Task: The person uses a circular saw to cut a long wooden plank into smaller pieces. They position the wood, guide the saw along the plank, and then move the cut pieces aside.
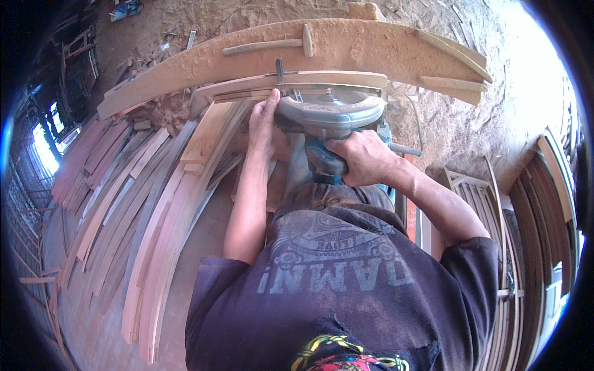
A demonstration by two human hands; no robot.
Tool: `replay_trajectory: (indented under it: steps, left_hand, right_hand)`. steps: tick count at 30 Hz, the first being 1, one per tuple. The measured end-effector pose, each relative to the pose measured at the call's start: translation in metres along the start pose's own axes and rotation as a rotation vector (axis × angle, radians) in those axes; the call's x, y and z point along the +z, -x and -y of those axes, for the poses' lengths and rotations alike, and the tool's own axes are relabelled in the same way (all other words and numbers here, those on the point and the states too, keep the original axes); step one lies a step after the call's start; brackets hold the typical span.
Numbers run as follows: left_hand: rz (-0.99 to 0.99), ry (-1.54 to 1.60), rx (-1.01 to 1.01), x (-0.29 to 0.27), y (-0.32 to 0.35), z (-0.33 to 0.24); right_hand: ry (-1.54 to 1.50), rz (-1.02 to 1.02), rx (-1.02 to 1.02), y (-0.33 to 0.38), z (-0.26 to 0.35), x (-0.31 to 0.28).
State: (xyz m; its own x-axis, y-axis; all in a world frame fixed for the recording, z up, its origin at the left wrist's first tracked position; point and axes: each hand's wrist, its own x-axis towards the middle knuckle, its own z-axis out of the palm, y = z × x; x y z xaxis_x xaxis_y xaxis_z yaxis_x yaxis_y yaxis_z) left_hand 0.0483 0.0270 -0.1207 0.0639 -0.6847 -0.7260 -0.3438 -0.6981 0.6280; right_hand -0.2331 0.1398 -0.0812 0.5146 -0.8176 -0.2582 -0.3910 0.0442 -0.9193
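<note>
My right hand (365, 157) is closed round the dark handle (326, 159) of a miter saw. The saw's rounded grey guard (334, 117) lies just ahead of that hand, and the disc area beyond it looks smeared. Left of the guard, my left hand (263, 120) grips thin wooden strips (238, 95) with its thumb up. Its fingers are partly hidden. The strips lie alongside a pale wooden fence (346, 78) behind the saw, where a dark upright clamp-like piece (279, 70) stands.
Beyond the saw a wide, dusty plank (371, 46) bears a hammer (263, 47) and wood offcuts (455, 85). Many long boards (164, 229) lie at the left. More lumber (541, 210) leans at the right. Sawdust covers the ground (247, 15).
</note>
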Motion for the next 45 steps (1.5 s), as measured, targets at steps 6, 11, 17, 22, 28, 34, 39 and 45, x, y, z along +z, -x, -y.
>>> replay_trajectory:
  steps: [6,11,17,22,28,34,39,45]
  left_hand:
    - [-0.019,0.025,-0.010,-0.004,-0.001,0.006]
    - [-0.005,0.057,-0.024,0.004,0.009,-0.008]
    - [-0.018,0.032,0.021,0.001,0.005,0.001]
    - [-0.031,0.000,0.026,-0.003,0.003,0.002]
    - [-0.008,0.011,0.052,-0.001,0.007,-0.002]
    - [0.035,0.026,0.077,-0.006,0.004,0.001]
    - [0.038,0.049,0.069,-0.005,0.005,0.003]
    - [0.074,0.110,0.081,-0.011,0.002,0.009]
  right_hand:
    - [-0.006,-0.018,-0.027,-0.003,-0.006,0.008]
    - [0.011,0.027,-0.016,-0.006,-0.005,0.006]
    - [0.028,0.014,-0.019,-0.008,-0.008,0.012]
    - [0.032,0.026,-0.005,-0.010,-0.009,0.015]
    - [0.027,0.024,-0.007,-0.013,-0.009,0.017]
    - [0.011,0.002,-0.018,-0.015,-0.008,0.017]
    - [0.021,-0.033,-0.050,-0.016,-0.015,0.024]
    - [0.015,-0.061,-0.064,-0.018,-0.018,0.029]
